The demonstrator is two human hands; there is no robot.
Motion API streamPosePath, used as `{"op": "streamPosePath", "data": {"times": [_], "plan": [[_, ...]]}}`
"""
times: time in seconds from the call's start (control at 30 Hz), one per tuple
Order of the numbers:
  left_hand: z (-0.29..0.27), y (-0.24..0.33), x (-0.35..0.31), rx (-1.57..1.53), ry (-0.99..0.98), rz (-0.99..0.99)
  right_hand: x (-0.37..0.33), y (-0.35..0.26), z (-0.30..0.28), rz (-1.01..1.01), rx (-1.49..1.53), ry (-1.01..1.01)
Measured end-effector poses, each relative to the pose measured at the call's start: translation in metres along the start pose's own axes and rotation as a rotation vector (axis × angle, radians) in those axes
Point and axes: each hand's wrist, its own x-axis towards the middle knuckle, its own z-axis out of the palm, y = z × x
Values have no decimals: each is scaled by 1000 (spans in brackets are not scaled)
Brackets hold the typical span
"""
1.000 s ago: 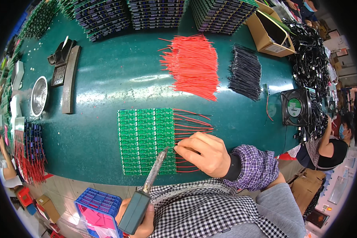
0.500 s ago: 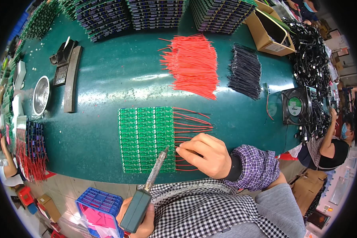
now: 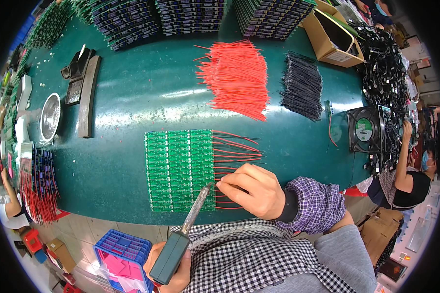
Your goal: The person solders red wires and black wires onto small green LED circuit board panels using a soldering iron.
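Observation:
A green circuit board panel (image 3: 181,168) lies on the dark green table (image 3: 146,102) in front of me. Several red wires (image 3: 234,151) stick out from its right edge. My left hand (image 3: 173,271) grips the dark handle of a soldering iron (image 3: 181,239), whose tip reaches the panel's lower right edge. My right hand (image 3: 254,190) pinches a red wire at that same edge, right beside the iron's tip.
A pile of loose red wires (image 3: 237,78) and a bundle of black wires (image 3: 303,85) lie farther back. Stacks of boards (image 3: 190,17) line the far edge. A small fan (image 3: 366,129) and a cardboard box (image 3: 332,36) stand right. A soldering stand (image 3: 80,78) sits left; another person (image 3: 408,176) works at right.
None of note: both hands stay at the panel's lower right edge, with the iron's tip shifting only slightly.

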Motion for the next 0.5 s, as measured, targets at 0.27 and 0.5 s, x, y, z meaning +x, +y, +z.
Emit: {"op": "streamPosePath", "data": {"times": [0.27, 0.5], "plan": [[1, 0, 0, -11, -3, -3, 0, 0, 0, 0, -2, -1], [-1, -2, -2, -2, 7, 10, 2, -1, 0, 15, 13, 21]]}}
